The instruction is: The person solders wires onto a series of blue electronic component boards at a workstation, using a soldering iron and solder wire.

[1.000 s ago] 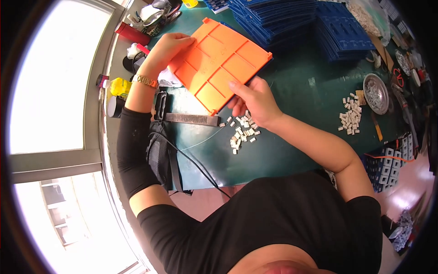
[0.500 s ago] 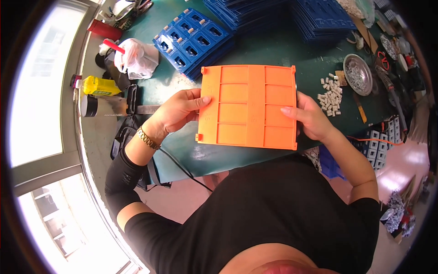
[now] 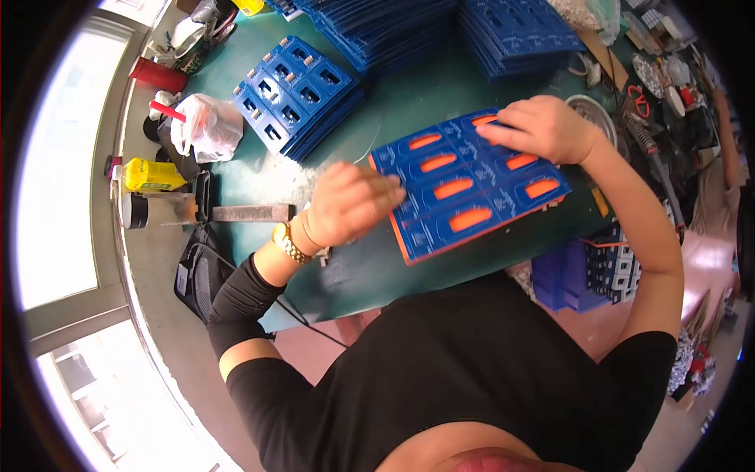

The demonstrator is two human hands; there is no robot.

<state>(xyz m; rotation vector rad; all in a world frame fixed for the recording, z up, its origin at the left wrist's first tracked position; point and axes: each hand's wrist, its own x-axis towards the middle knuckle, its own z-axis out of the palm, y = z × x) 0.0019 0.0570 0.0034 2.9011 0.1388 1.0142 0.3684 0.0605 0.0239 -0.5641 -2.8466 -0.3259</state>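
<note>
A blue slotted tray (image 3: 464,185) lies on top of an orange tray on the green table (image 3: 393,102); orange shows through its oval slots and along its lower edge. My left hand (image 3: 350,200) grips the stacked trays at their left end. My right hand (image 3: 543,130) presses on their upper right corner. A gold watch (image 3: 287,242) is on my left wrist.
Another blue tray (image 3: 295,90) with small parts lies at the upper left, and stacks of blue trays (image 3: 440,31) fill the back. A white plastic bag (image 3: 204,122), a yellow bottle (image 3: 149,177) and a metal bar (image 3: 248,212) sit at the left. Blue bins (image 3: 586,267) stand at the right.
The orange tray was held bare above the table. Now it lies flat under a blue slotted tray, with both hands on the pair.
</note>
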